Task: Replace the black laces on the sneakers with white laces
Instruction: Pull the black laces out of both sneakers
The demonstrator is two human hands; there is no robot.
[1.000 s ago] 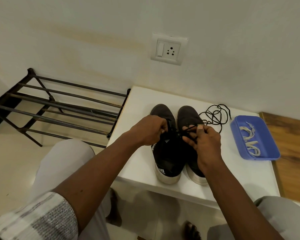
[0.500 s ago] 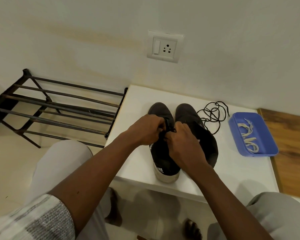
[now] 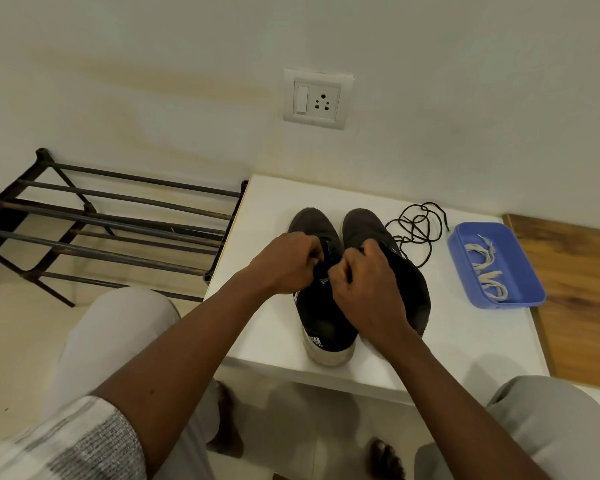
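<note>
Two black sneakers stand side by side on a small white table (image 3: 458, 348), toes toward the wall. My left hand (image 3: 284, 263) and my right hand (image 3: 364, 282) meet over the lacing area of the left sneaker (image 3: 323, 317), fingers curled and pinching its black lace. The right sneaker (image 3: 364, 223) is partly hidden behind my right hand. A loose black lace (image 3: 418, 230) lies coiled on the table to its right. White laces (image 3: 489, 271) lie in a blue tray (image 3: 465, 268) at the table's right edge.
A dark metal shoe rack (image 3: 101, 223) stands left of the table against the wall. A wall socket (image 3: 316, 98) is above the table. A wooden surface (image 3: 575, 292) adjoins the table on the right. My knees and bare feet are below the table's front edge.
My right hand moved left from the right sneaker to the left sneaker's laces, joining my left hand. The right sneaker's lace strand is no longer held.
</note>
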